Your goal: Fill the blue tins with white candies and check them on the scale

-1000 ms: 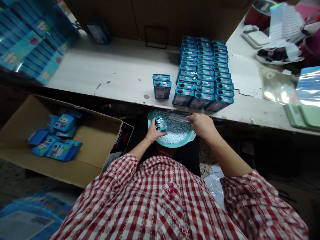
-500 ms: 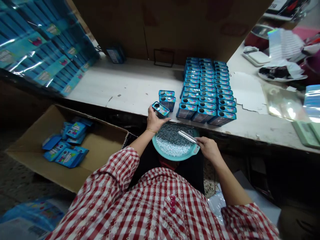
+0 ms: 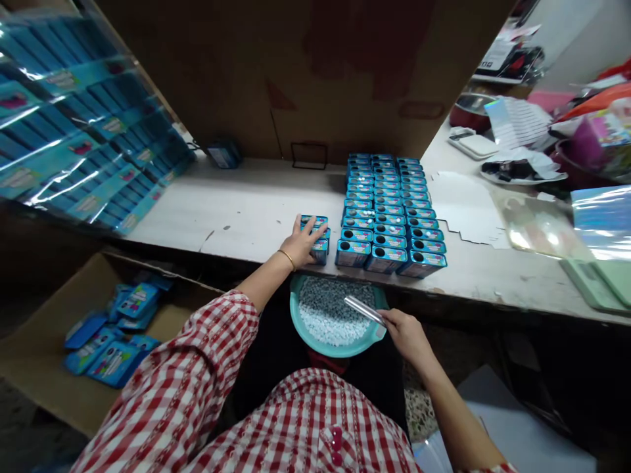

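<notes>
My left hand [image 3: 299, 247] lies over a short row of blue tins [image 3: 320, 250] near the bench's front edge. Its fingers are spread across the tops, touching them and partly hiding them. A metal scoop [image 3: 363, 309], narrow and trough-like, is held in my right hand [image 3: 407, 334]. Beneath the scoop is a turquoise basin [image 3: 297, 323] on my lap, filled with small white pellets [image 3: 328, 322]. To the right of my left hand stand three columns of upright blue tins [image 3: 387, 256], with dark round openings on top. A few white pellets lie on some tops.
An open cardboard box [image 3: 34, 368] with blue packets [image 3: 116, 361] is at the lower left. Wrapped stacks of blue boxes [image 3: 83, 131] stand at the left. Cardboard [image 3: 236, 79] rises behind the white bench [image 3: 246, 203]. A pale green scale-like device [image 3: 591, 286] sits right.
My left hand has brought its tin down to the short row, and its fingers are now spread over the tops. The right hand still holds the scoop above the basin. The view has shifted.
</notes>
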### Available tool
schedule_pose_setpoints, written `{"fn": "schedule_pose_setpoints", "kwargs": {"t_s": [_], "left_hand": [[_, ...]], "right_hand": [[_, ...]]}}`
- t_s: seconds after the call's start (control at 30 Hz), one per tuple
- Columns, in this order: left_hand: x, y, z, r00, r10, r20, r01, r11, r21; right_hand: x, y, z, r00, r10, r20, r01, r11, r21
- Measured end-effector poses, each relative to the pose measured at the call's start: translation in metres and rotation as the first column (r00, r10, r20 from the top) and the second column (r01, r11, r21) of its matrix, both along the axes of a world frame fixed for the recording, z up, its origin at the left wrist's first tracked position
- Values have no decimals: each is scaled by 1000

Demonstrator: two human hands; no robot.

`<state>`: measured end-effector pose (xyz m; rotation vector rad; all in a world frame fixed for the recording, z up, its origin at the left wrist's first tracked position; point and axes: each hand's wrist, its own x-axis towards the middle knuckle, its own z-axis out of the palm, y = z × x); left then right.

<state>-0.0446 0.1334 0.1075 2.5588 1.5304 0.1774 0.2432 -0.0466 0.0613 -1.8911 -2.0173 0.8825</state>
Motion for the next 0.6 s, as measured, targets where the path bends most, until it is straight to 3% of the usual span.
{"fn": "schedule_pose_setpoints", "kwargs": {"t_s": [0.13,0.23,0.43,0.6], "left_hand": [[8,32,-12,999,-44,29,42,998,54],[15,72,-16,997,-44,67,40,998,56],[41,175,-10,996,-34,87,34,999,-4],[65,231,-6,999,17,29,-17,1000,-16]], "right_hand": [[-3,1,-7,997,-19,-70,19,1000,-9],[-6,1,-9,992,-32,-124,29,999,-32],[-11,-1,-16,963,-126,-237,107,990,-90],[-15,0,-25,948,-178,-265,147,980,-134]]}}
